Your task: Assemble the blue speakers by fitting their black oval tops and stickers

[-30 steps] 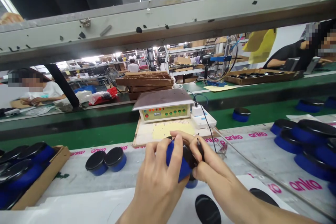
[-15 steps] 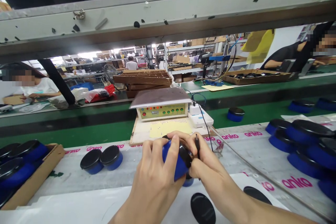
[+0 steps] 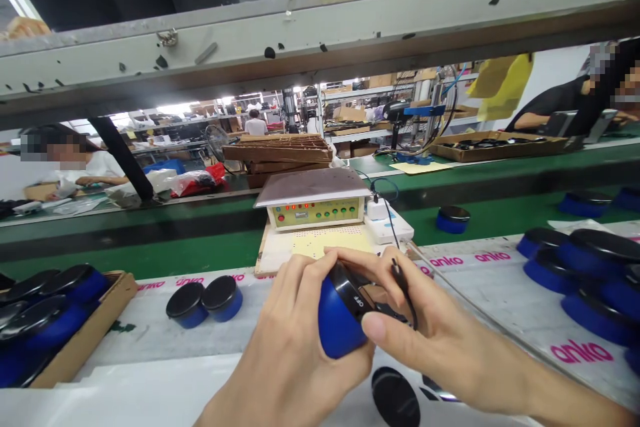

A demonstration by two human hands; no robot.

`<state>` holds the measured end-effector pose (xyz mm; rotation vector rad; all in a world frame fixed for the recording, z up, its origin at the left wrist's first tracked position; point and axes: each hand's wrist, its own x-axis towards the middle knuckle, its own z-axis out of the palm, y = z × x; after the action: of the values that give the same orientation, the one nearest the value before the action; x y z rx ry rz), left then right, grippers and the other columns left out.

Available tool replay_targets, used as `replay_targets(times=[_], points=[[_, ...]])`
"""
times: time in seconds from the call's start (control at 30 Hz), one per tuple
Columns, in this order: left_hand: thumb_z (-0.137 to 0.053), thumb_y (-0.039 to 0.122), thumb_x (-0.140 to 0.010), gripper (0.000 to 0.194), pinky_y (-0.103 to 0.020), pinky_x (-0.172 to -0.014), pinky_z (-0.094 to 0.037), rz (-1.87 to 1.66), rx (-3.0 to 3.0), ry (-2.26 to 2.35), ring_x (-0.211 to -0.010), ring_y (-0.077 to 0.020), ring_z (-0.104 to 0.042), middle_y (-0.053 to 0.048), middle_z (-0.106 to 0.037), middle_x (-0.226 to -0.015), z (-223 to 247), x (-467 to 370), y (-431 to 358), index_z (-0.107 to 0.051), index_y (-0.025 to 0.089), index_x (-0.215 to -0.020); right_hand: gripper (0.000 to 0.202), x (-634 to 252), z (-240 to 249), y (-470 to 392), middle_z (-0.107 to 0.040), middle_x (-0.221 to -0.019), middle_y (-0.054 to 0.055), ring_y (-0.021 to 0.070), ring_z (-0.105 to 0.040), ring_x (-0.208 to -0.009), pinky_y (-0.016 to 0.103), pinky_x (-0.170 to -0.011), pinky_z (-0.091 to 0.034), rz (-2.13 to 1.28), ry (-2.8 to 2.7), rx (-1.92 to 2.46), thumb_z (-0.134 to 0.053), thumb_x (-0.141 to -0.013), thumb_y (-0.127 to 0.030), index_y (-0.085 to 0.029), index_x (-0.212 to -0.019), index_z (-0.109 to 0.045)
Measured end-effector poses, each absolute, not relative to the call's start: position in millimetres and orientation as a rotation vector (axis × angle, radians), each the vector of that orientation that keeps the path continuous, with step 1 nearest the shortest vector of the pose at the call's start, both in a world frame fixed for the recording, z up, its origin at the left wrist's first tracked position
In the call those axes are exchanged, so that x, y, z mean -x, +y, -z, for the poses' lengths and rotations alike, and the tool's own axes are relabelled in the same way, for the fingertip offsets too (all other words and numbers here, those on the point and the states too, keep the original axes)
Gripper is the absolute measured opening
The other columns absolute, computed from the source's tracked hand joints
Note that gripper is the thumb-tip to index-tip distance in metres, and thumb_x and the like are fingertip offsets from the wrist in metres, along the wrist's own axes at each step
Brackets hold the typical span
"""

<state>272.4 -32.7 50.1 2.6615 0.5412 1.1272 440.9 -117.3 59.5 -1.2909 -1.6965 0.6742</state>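
Observation:
A round blue-and-black device with "OFF" printed on its black rim is tilted up between my hands. My left hand wraps around its left side and underneath. My right hand has its thumb near the rim, its fingers reaching over the top. A black cable with a thin plug end passes between the fingers of my right hand. Below, a black disc lies on a white sheet. Behind the hands stands a tester box with red lights and green buttons.
Two similar devices stand left of my hands. A cardboard tray at far left holds several more, and others are grouped at right. One device sits on the green belt. A shelf beam crosses overhead; people work beyond.
The device has turned so its "OFF" marking now shows. My right hand has shifted right and opened out somewhat, the cable still in its fingers. The view has shifted slightly.

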Motion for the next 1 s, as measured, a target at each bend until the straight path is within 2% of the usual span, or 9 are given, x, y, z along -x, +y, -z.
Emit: replay_targets(times=[0.13, 0.27, 0.37, 0.5, 0.87, 1.0], points=[[-0.061, 0.017, -0.073, 0.057, -0.035, -0.079, -0.052, -1.099, -2.627, 0.509, -0.095, -0.0215, -0.058, -0.008, -0.055, -0.104, -51.7, -273.1, -35.5, -0.040, 0.018, -0.126, 0.019, -438.9, -60.1, -118.8, -0.055, -0.091, 0.001, 0.0182, -0.054, -0.088, 0.028, -0.069, -0.047, -0.562, -1.708, 1.331, -0.052, -0.090, -0.034, -0.025, -0.081, -0.037], [-0.058, 0.013, -0.072, 0.055, -0.034, -0.079, -0.051, -1.148, -2.607, 0.467, -0.094, -0.0209, -0.056, -0.007, -0.054, -0.102, -51.7, -273.8, -38.5, -0.041, 0.016, -0.124, 0.016, -437.3, -59.9, -119.5, -0.054, -0.087, 0.000, 0.0167, -0.053, -0.082, 0.027, -0.064, -0.046, -0.546, -1.708, 1.329, -0.051, -0.088, -0.030, -0.025, -0.083, -0.037], [-0.058, 0.012, -0.071, 0.057, -0.033, -0.080, -0.050, -1.140, -2.630, 0.445, -0.094, -0.0204, -0.054, -0.008, -0.053, -0.103, -51.1, -273.4, -38.2, -0.040, 0.016, -0.125, 0.019, -436.9, -59.7, -118.3, -0.053, -0.085, 0.000, 0.0174, -0.053, -0.085, 0.027, -0.065, -0.046, -0.536, -1.703, 1.319, -0.052, -0.087, -0.029, -0.025, -0.079, -0.035], [-0.058, 0.012, -0.072, 0.058, -0.031, -0.081, -0.049, -1.102, -2.647, 0.445, -0.095, -0.0191, -0.053, -0.006, -0.053, -0.103, -51.4, -272.9, -37.0, -0.039, 0.016, -0.126, 0.023, -436.9, -58.5, -116.8, -0.056, -0.091, 0.001, 0.0180, -0.054, -0.090, 0.028, -0.068, -0.047, -0.520, -1.711, 1.289, -0.053, -0.088, -0.028, -0.024, -0.078, -0.032], [-0.056, 0.013, -0.072, 0.058, -0.030, -0.084, -0.047, -1.100, -2.580, 0.509, -0.096, -0.0179, -0.051, -0.004, -0.051, -0.104, -49.6, -273.7, -40.1, -0.038, 0.019, -0.127, 0.021, -436.6, -53.5, -117.9, -0.052, -0.085, -0.003, 0.0123, -0.051, -0.073, 0.023, -0.059, -0.045, -0.575, -1.705, 1.246, -0.052, -0.089, -0.028, -0.025, -0.080, -0.033], [-0.056, 0.013, -0.072, 0.058, -0.031, -0.085, -0.047, -1.105, -2.581, 0.511, -0.096, -0.0183, -0.052, -0.004, -0.051, -0.104, -49.4, -273.4, -40.5, -0.038, 0.021, -0.127, 0.025, -436.2, -54.4, -115.0, -0.053, -0.085, -0.003, 0.0136, -0.052, -0.080, 0.024, -0.065, -0.046, -0.535, -1.716, 1.228, -0.052, -0.089, -0.027, -0.025, -0.077, -0.030]])
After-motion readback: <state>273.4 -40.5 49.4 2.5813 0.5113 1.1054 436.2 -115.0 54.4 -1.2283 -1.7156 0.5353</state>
